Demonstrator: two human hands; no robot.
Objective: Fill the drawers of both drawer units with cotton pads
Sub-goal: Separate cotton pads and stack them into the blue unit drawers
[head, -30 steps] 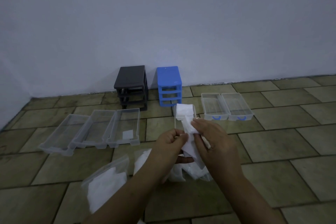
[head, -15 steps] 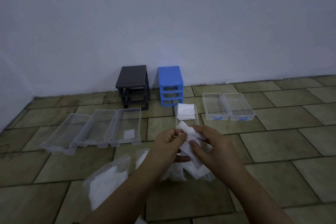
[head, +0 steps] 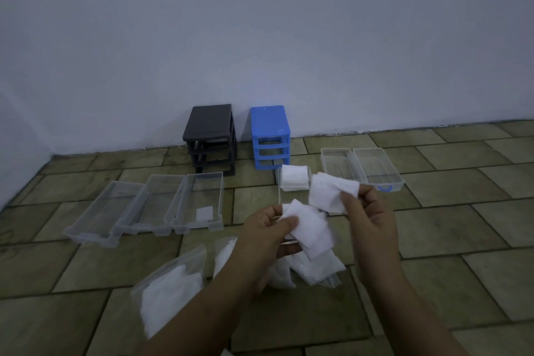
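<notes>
Fingers of your left hand (head: 267,235) and right hand (head: 365,218) each pinch cotton pads (head: 312,228), yet only the middle drawer (head: 279,182) holds a stack; five drawers remain.

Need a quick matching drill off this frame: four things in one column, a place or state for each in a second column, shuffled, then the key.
Things
1. black drawer unit
2. blue drawer unit
3. left hand
4. right hand

Places or states
A. pinches the cotton pad raised above the drawer with pads
B. stands against the wall, nearer the three clear drawers lying on the left
C. holds a bundle of pads over the open bags
D. stands against the wall, nearer the two drawers with blue handles

Pairs: 1-B, 2-D, 3-C, 4-A
</notes>
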